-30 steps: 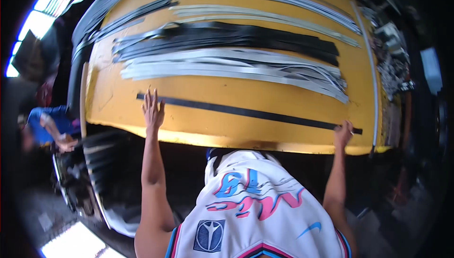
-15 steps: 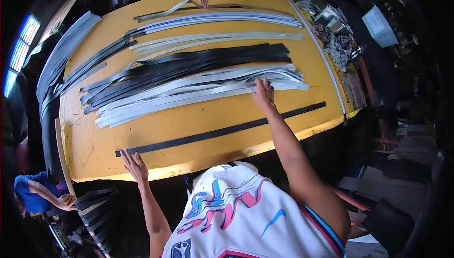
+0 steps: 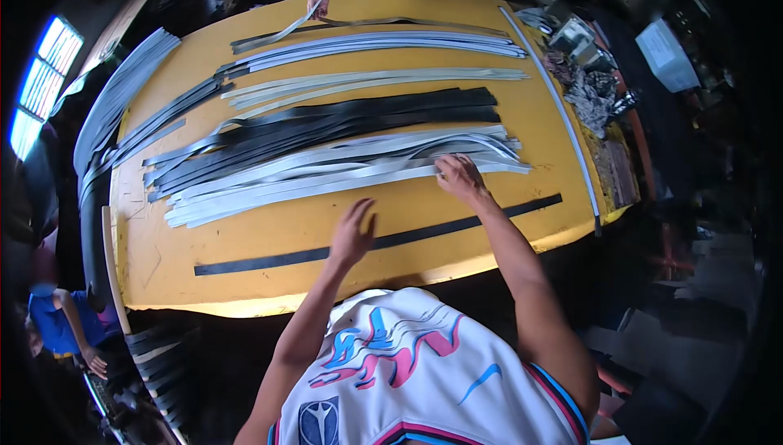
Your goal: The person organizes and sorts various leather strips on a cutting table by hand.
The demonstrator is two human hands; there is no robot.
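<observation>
My right hand (image 3: 462,177) has its fingers curled on the front edge of a bundle of light grey strips (image 3: 326,177), pinching a strip toward the bundle's right part. Between that bundle and a single black strip (image 3: 269,263), my left hand (image 3: 352,233) hovers with fingers stretched out and thumb apart, holding nothing. The black strip lies flat near the table's front edge. Behind the grey bundle is a stack of black strips (image 3: 351,119).
Pale strips (image 3: 367,79) and white strips (image 3: 383,42) lie farther back on the yellow table (image 3: 245,286). Across it, another person's hands (image 3: 318,6) handle a strip. A long rail (image 3: 556,98) runs along the right side. A person in blue (image 3: 69,323) is at lower left.
My left hand has left the black strip's left end and moved right toward the grey bundle. My right hand stays at the bundle, fingers more curled. The person opposite has lifted a strip.
</observation>
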